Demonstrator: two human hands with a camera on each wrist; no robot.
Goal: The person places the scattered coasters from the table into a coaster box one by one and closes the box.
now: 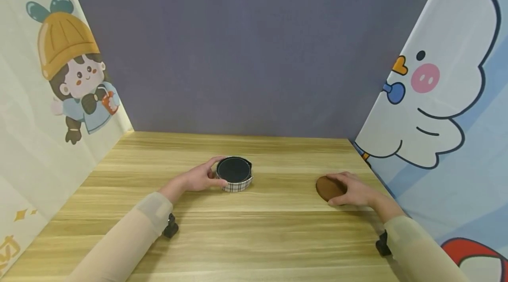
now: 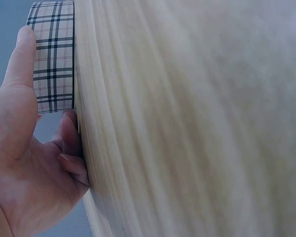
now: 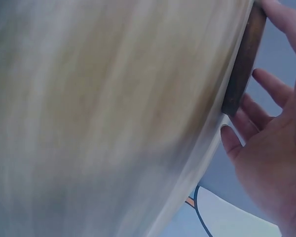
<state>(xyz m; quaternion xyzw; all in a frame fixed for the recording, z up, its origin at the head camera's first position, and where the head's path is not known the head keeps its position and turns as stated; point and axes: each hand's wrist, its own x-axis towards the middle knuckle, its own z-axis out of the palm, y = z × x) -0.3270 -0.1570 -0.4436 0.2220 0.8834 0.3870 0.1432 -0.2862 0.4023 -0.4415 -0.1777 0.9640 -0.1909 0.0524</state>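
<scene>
Near the middle of the table (image 1: 254, 238), a low round holder (image 1: 237, 186) with a plaid side shows a black round surface within its rim. My left hand (image 1: 201, 178) grips it from the left, thumb at the near side and fingers around the far side. The left wrist view shows the thumb along the plaid wall (image 2: 53, 57), low over the wood. Farther right, a flat brown disc (image 1: 328, 188), like a round coaster, lies at table level. My right hand (image 1: 354, 190) holds it by the edge between thumb and fingers; its thin dark rim (image 3: 244, 61) shows in the right wrist view.
A grey panel (image 1: 246, 52) stands behind the table. Cloth walls with cartoon figures rise on the left (image 1: 24, 110) and the right (image 1: 448, 141), the right one close to my right arm. Small black devices are worn at both wrists.
</scene>
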